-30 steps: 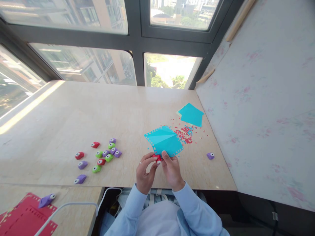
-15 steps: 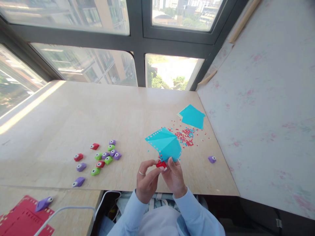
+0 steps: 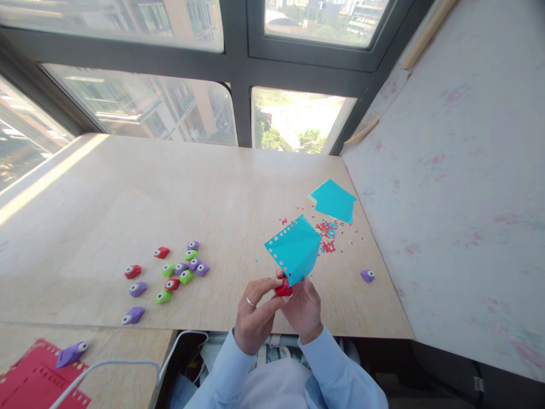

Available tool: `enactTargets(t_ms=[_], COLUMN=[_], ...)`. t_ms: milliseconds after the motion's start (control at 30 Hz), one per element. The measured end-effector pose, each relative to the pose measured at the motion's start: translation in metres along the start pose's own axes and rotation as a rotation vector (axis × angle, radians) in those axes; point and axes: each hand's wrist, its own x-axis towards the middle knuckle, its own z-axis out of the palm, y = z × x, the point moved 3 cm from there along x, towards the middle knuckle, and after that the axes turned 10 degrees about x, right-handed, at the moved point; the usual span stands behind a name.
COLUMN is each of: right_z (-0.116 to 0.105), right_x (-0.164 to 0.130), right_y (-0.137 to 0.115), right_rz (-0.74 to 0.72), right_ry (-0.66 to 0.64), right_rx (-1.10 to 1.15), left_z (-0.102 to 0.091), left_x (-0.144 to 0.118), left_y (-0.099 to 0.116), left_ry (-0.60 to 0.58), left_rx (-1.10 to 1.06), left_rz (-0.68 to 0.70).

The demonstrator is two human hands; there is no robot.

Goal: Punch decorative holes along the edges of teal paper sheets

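Both hands hold things up over the counter [image 3: 213, 187]. The left hand [image 3: 254, 318] and right hand [image 3: 304, 309] pinch a small red punch [image 3: 283, 289] on the blue paper [image 3: 296, 250]. The paper looks thin, light and bendy; hold it near the punch.

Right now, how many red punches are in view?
4 red punches: one at the cluster's top, one at its left, one in its middle, one pinched between left hand and right hand.
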Motion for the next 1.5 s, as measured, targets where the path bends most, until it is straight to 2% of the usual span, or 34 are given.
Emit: enactTargets(t_ms=[233, 400, 567, 700, 867, 1000, 1133, 1300, 1500], right_z=[0.007, 0.011, 0.015, 0.016, 0.024, 0.029, 0.026, 0.020, 0.018], right_x=[-0.001, -0.002, -0.003, -0.003, -0.005, -0.006, -0.006, -0.006, -0.009], right_y=[0.002, 0.003, 0.005, 0.004, -0.004, -0.011, -0.017, -0.020, -0.017], right_rz=[0.035, 0.047, 0.072, -0.004, -0.073, -0.122, -0.190, -0.367, -0.408], right_ry=[0.025, 0.066, 0.031, 0.025, -0.012, -0.042, -0.026, 0.074, 0.102], right_rx=[-0.001, -0.052, -0.106, -0.119, -0.138, -0.257, -0.449, -0.613, -0.606], left_z=[0.004, 0.007, 0.009, 0.008, 0.011, 0.018, 0.024, 0.027, 0.024], left_x=[-0.005, -0.009, -0.011, -0.013, -0.018, -0.020, -0.020, -0.019, -0.020], left_y=[-0.003, -0.003, -0.005, -0.007, -0.013, -0.014, -0.014, -0.013, -0.011], left_ry=[-0.132, -0.201, -0.138, -0.070, 0.000, 0.046, 0.057, 0.087, 0.112], left_rx=[-0.021, -0.144, -0.309, -0.407, -0.689, -0.920, -1.104, -1.083, -0.974], left_rz=[-0.018, -0.134, -0.324, -0.455, -0.718, -0.915, -1.000, -1.130, -1.136])
